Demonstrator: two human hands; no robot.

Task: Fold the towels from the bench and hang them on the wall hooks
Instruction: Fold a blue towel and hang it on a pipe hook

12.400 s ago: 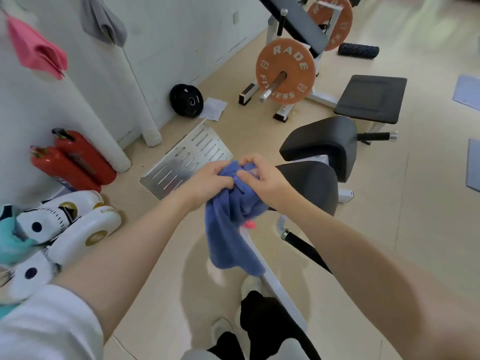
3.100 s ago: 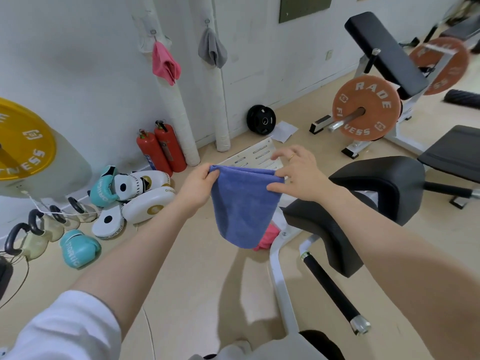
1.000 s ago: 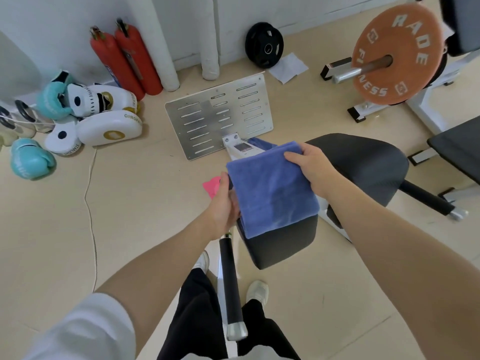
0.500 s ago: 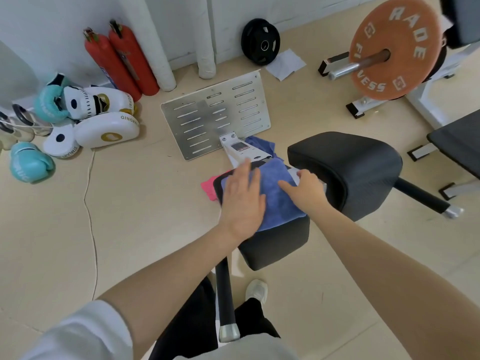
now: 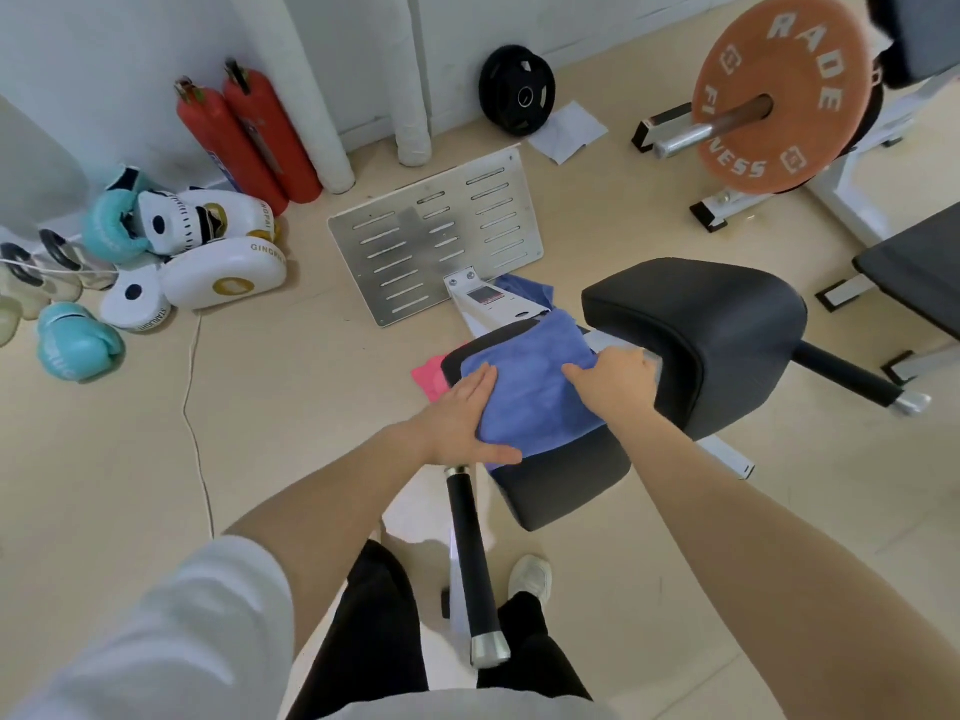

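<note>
A folded blue towel (image 5: 530, 387) lies on the black bench pad (image 5: 566, 475). The left hand (image 5: 462, 423) rests flat, fingers straight, on its left edge; the right hand (image 5: 618, 381) presses its right edge, fingers partly hidden. A pink towel (image 5: 428, 376) lies beside the pad.

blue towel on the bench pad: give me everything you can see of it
The blue towel looks like soft terry cloth, folded into a rough rectangle and lying flat on the black bench pad, its near edge draping slightly over the pad's front. The left hand rests on its left edge, thumb along the near edge; the right hand presses its right side. A second piece of blue cloth shows beyond it.
</note>
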